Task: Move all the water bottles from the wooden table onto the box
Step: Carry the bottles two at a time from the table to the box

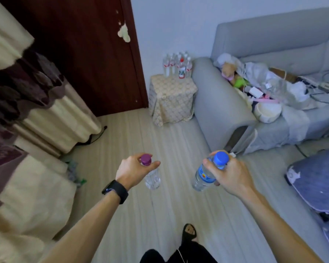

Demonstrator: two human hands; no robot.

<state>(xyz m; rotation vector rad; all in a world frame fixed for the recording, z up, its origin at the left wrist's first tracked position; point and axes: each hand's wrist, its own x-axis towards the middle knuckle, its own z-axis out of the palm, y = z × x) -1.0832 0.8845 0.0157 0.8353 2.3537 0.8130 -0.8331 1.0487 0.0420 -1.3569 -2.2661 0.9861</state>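
Bottles (152, 179) (203, 177) in hands (131, 171) (234, 175), floor (169, 145) before box (171, 97)

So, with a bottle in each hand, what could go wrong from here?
The cloth-covered box already carries a cluster of bottles; adding two more may topple some. The left hand pinches the purple-capped bottle only near its cap, so it could slip. The right hand grips the blue-capped bottle, leaving no free hand to steady anything.
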